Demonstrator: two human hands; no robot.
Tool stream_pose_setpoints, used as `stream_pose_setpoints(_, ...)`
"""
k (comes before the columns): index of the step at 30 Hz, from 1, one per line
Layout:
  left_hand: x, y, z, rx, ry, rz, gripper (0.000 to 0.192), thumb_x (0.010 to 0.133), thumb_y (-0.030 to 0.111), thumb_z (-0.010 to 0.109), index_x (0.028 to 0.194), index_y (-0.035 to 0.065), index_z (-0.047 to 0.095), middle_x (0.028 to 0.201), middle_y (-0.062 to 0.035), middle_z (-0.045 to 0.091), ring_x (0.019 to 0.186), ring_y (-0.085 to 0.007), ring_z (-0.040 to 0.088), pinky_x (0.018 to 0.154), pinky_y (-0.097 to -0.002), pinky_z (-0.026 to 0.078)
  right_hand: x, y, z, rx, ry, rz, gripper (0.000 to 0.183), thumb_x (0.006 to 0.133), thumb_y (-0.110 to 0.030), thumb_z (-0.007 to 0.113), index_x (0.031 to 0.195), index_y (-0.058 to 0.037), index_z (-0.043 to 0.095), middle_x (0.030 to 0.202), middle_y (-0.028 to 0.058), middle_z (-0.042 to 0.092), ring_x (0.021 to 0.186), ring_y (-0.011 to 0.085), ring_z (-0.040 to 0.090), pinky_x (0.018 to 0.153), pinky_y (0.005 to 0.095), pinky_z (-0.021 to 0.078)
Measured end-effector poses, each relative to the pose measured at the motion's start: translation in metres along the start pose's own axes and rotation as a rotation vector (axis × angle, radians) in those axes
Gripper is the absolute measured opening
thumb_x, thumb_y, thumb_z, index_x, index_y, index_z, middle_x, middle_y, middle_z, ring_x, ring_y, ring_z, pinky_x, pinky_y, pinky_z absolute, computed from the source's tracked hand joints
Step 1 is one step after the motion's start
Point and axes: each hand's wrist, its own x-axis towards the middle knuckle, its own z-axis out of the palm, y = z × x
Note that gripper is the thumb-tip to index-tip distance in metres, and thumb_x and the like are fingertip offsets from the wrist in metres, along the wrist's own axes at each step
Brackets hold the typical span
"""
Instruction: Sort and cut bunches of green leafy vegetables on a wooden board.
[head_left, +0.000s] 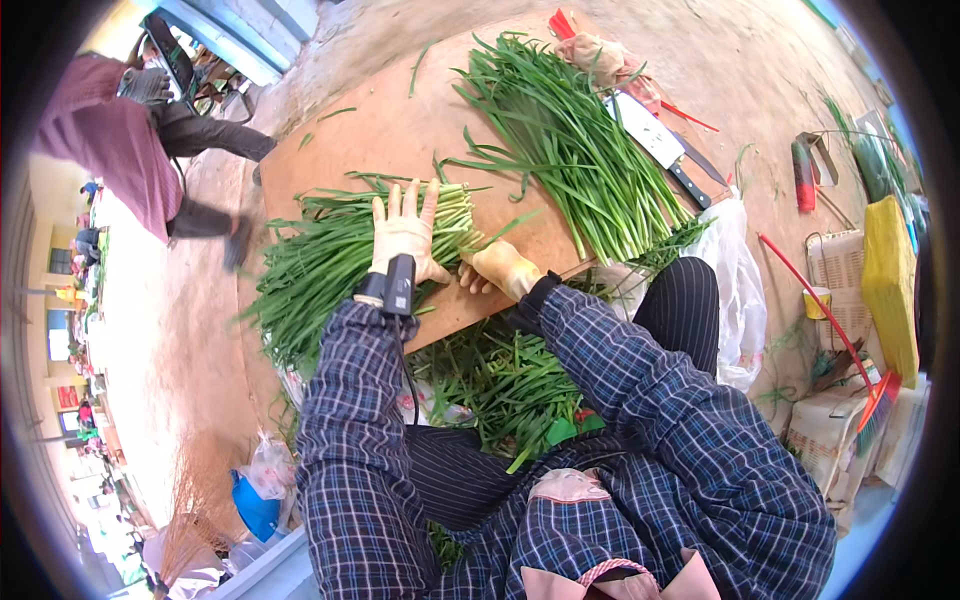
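A wooden board (352, 142) lies before me with two heaps of long green leafy stalks, seemingly garlic chives. My left hand (406, 234), in a pale glove, rests spread and palm down on the left heap (322, 262). At that heap's pale cut ends is my right hand (502, 268), gloved too, its fingers curled by the stalk ends; whether it grips any stalks is hidden. The larger heap (562, 142) lies on the board's right half. Beside it are a cleaver (652, 135) with a black handle and a dark blade (701, 159). More greens (525, 382) lie below the board's near edge.
A crumpled cloth (600, 60) lies at the board's far right corner. At right are a white plastic bag (731, 285), a red-handled broom (825, 315), white crates (836, 277) and a yellow block (889, 292). A person (150, 142) walks past at the upper left.
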Motion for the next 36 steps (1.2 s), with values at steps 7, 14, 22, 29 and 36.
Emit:
stream_pose_setpoints(7,0.031,-0.021,0.01,-0.12,-0.091,-0.055,0.132,0.041,0.036,0.089,0.145,0.0078,0.011,0.142,-0.0197,0.031,0.132,-0.0346,0.03,0.108,-0.0497,0.025,-0.078,-0.027,-0.042,-0.635,0.169,-0.473,0.029,0.083,-0.024,0.059,0.099,-0.0017,0.065,0.082,0.0161,0.068,0.068,0.0256,0.066,0.069,0.0325,0.0519)
stream_pose_setpoints(14,0.075,-0.059,0.012,-0.286,-0.368,0.122,0.131,0.033,0.037,0.093,0.139,0.0018,0.025,0.133,-0.0112,0.047,0.126,-0.0252,0.041,0.108,-0.0365,0.03,-0.107,-0.028,-0.285,-0.93,0.913,-0.447,0.035,0.08,-0.025,0.064,0.109,-0.005,0.062,0.089,0.0164,0.067,0.079,0.0254,0.066,0.071,0.0333,0.0512)
stream_pose_setpoints(22,0.105,-0.081,0.086,-1.026,-0.383,0.153,0.103,0.049,0.014,0.09,0.133,0.002,0.033,0.124,-0.0111,0.054,0.11,-0.0205,0.052,0.097,-0.0328,0.041,-0.079,0.003,-0.319,-1.499,0.946,-0.18,0.041,0.084,-0.034,0.056,0.108,-0.0016,0.055,0.087,0.0206,0.065,0.084,0.0361,0.063,0.074,0.0434,0.0499)
stream_pose_setpoints(29,0.032,-0.012,-0.001,-0.118,-0.226,-0.113,0.137,0.036,0.049,0.088,0.143,0.0019,0.015,0.118,-0.0206,0.051,0.108,-0.0343,0.053,0.096,-0.0382,0.041,-0.129,-0.019,-0.34,-1.288,1.099,-0.288,0.024,0.084,-0.016,0.046,0.104,-0.0047,0.054,0.09,0.0256,0.063,0.084,0.0401,0.062,0.075,0.0478,0.0484)
stream_pose_setpoints(36,0.017,0.0,0.017,-0.036,0.046,-0.08,0.135,0.034,0.048,0.089,0.142,0.0035,0.019,0.116,-0.0157,0.052,0.113,-0.0313,0.049,0.101,-0.0442,0.033,-0.229,-0.009,-0.272,-0.428,0.984,-0.769,0.028,0.094,-0.028,0.051,0.106,-0.0035,0.052,0.066,-0.0015,0.049,0.05,0.0062,0.044,0.042,0.0211,0.0345)
